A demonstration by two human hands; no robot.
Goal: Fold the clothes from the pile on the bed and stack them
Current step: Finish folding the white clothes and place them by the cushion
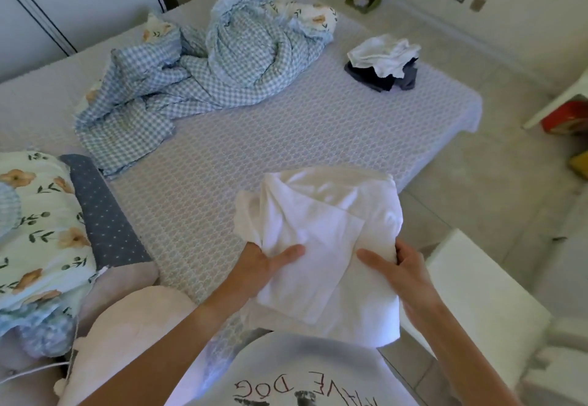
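I hold the white cloth point(324, 246) at six o'clock, left hand point(264, 262) and right hand point(404, 265) pinching its sides, so I should fold it flat.

The white garment point(327, 246) hid most fingers of the left hand point(264, 262) and the right hand point(404, 265), while the floral pillow point(35, 224) ran off the left edge.

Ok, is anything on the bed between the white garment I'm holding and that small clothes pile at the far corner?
Nothing visible: bare mattress cover lies between the white garment and the pile. The checked blanket sits left of that path.
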